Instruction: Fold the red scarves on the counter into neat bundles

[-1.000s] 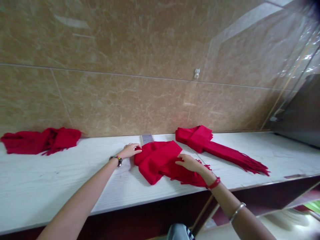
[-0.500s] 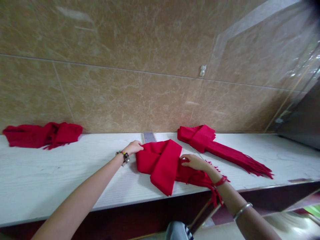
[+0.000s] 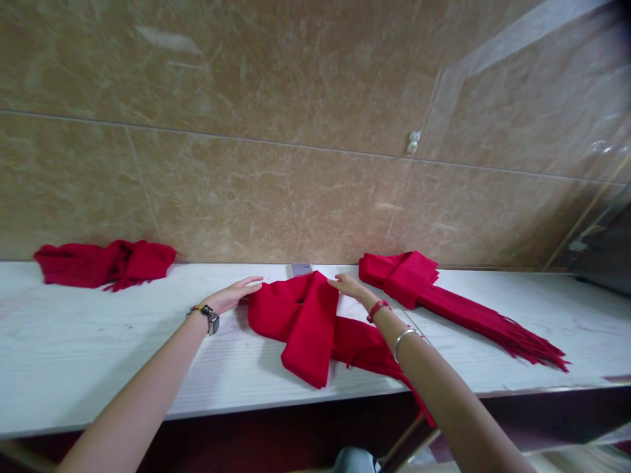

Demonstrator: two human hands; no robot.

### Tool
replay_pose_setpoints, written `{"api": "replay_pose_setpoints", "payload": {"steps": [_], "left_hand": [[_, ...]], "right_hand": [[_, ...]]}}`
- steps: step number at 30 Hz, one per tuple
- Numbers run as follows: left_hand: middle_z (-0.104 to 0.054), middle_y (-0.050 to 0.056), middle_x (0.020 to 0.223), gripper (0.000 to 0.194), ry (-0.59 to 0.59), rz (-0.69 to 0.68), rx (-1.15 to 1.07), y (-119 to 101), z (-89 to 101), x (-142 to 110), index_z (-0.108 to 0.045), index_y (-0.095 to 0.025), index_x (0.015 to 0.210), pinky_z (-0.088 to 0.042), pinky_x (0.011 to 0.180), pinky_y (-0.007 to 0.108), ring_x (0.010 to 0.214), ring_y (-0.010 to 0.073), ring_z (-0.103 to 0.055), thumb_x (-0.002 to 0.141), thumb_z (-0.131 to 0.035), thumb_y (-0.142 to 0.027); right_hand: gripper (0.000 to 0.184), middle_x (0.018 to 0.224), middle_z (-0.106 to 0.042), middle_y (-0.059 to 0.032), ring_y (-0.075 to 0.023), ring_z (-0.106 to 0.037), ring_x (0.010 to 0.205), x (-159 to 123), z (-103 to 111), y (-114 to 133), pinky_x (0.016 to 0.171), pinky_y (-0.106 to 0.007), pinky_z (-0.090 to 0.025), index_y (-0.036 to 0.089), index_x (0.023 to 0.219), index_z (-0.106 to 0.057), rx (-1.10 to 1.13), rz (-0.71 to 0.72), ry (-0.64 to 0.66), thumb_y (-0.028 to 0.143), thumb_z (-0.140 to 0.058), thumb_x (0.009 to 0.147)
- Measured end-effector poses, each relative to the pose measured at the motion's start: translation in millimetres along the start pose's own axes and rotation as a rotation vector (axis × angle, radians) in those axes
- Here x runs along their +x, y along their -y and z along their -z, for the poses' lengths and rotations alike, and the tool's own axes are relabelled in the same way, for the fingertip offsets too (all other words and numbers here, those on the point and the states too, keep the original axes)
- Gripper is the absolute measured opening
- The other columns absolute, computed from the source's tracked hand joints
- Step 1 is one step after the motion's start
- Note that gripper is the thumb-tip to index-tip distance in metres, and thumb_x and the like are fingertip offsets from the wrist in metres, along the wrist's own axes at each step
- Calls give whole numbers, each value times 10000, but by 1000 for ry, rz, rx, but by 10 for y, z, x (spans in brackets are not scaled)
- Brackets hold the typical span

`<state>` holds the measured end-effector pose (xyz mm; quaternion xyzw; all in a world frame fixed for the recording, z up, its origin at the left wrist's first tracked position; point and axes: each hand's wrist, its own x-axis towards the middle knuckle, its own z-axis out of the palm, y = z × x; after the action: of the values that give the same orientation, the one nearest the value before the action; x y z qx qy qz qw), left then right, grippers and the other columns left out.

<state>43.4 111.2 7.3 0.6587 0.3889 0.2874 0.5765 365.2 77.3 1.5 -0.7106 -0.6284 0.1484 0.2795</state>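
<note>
A folded red scarf (image 3: 310, 335) lies on the white counter in front of me, one band crossing over the rest. Its narrower end runs right under my right forearm and hangs over the front edge. My left hand (image 3: 233, 295) is at the scarf's left upper edge, fingers stretched out and the thumb a little apart. At the top right corner of the crossing band, my right hand (image 3: 351, 289) has its fingertips closed on the cloth. Behind the scarf, a small grey flat object (image 3: 300, 269) lies partly covered against the wall.
A second red scarf (image 3: 414, 279) with a fringed end lies to the right on the counter (image 3: 123, 348). Another crumpled red scarf (image 3: 106, 264) rests at the left, by the tiled wall (image 3: 276, 197). A dark box-like thing (image 3: 604, 249) stands at the far right.
My right hand has moved up and left from the scarf's lower right part to its top corner. The left hand has loosened and straightened its fingers. The view has shifted slightly.
</note>
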Motion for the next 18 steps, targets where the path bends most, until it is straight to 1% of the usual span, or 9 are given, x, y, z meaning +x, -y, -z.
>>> {"api": "replay_pose_setpoints", "payload": {"steps": [2, 3, 6, 9, 11, 12, 14, 16, 18], "left_hand": [[-636, 66, 1050, 466, 26, -58, 58, 50, 30, 19, -613, -184, 990, -383, 831, 257, 976, 194, -551, 631, -665, -477], [-651, 65, 998, 414, 9, -83, 107, 74, 37, 37, -638, -170, 908, -382, 827, 261, 949, 199, -557, 625, -665, -470], [-655, 39, 798, 323, -127, -153, 248, 152, 34, 121, -624, -155, 755, -400, 751, 272, 810, 193, -571, 626, -640, -451], [-616, 5, 728, 240, -319, -201, 345, 217, -4, 220, -562, -174, 755, -407, 685, 266, 732, 173, -558, 676, -578, -399], [-611, 3, 762, 207, -382, -176, 373, 231, -42, 259, -538, -184, 796, -414, 697, 270, 747, 169, -559, 717, -527, -375], [-616, 8, 797, 215, -367, -156, 363, 227, -58, 261, -535, -185, 823, -419, 719, 276, 779, 172, -563, 734, -507, -379], [-624, 27, 917, 285, -238, -125, 296, 204, -71, 229, -537, -183, 911, -422, 780, 289, 882, 185, -564, 728, -526, -401], [-606, 51, 1045, 484, -93, -100, 198, 168, -56, 163, -497, -181, 1073, -422, 825, 305, 961, 200, -553, 654, -625, -388], [-601, 70, 1075, 717, -24, -62, 116, 133, -23, 95, -390, -181, 1231, -429, 834, 318, 965, 207, -563, 595, -688, -325]], "right_hand": [[230, 728, -681, -61, -169, -597, 692, 124, -120, 26, 612, -231, -433, 117, 741, -674, 30, -9, -11, 333, -601, 714], [223, 658, -667, -43, -158, -587, 637, 167, -168, 26, 577, -223, -426, 115, 689, -668, 43, -12, -16, 330, -609, 703], [227, 547, -622, -16, -135, -554, 536, 254, -244, -25, 517, -213, -403, 102, 637, -655, 70, -22, -50, 299, -581, 722], [230, 595, -639, -27, -135, -566, 561, 309, -260, -113, 522, -210, -397, 96, 720, -663, 69, -42, -90, 249, -501, 780], [211, 650, -657, -50, -144, -584, 608, 345, -278, -156, 546, -213, -399, 98, 747, -664, 38, -67, -102, 207, -487, 785], [196, 681, -665, -62, -151, -593, 635, 365, -291, -170, 562, -215, -401, 100, 755, -665, 16, -80, -105, 190, -492, 780], [176, 746, -676, -85, -163, -605, 689, 410, -319, -188, 596, -220, -404, 104, 786, -665, -28, -104, -110, 168, -501, 773], [187, 799, -680, -97, -170, -612, 724, 457, -335, -202, 618, -223, -410, 105, 837, -658, -59, -122, -115, 161, -487, 783], [214, 823, -680, -99, -177, -618, 745, 497, -336, -221, 631, -228, -418, 105, 879, -646, -80, -130, -124, 165, -456, 804]]}}
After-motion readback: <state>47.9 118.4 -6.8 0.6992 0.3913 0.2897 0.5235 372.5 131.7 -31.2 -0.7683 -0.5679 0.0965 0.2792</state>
